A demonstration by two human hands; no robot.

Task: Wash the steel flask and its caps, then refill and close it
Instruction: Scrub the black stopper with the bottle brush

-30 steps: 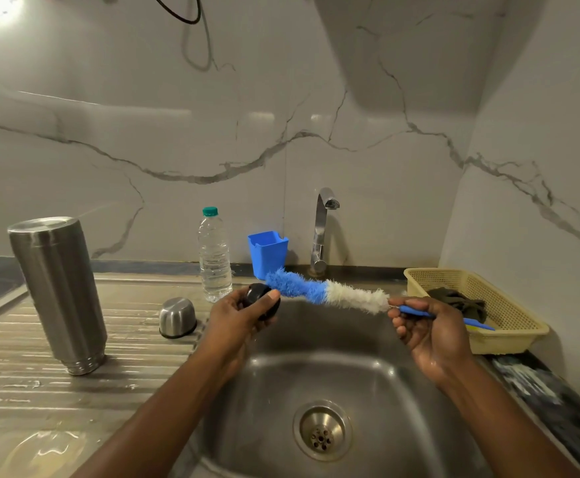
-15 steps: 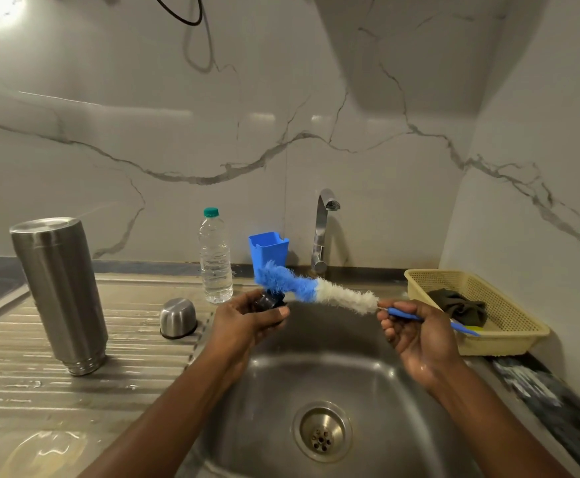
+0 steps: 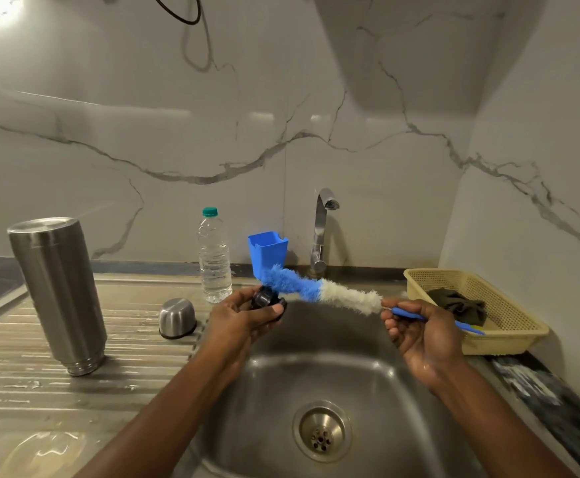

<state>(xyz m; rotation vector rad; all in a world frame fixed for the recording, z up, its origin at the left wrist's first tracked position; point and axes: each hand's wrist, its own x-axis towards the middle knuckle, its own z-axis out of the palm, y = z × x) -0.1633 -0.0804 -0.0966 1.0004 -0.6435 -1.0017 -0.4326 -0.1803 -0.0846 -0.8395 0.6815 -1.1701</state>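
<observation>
my left hand (image 3: 243, 317) grips the black inner cap (image 3: 267, 300) over the sink (image 3: 319, 370); my right hand (image 3: 423, 334) pinches the bottle brush (image 3: 319, 290) by its handle. a second ago the blue tip met the cap head-on; now it has slid past, toward ten o'clock, so the bristles rub its top. scrubbing is under way. the steel flask (image 3: 57, 291) stands inverted at nine o'clock, the steel outer cap (image 3: 177, 317) beside it, both unmoved.
</observation>
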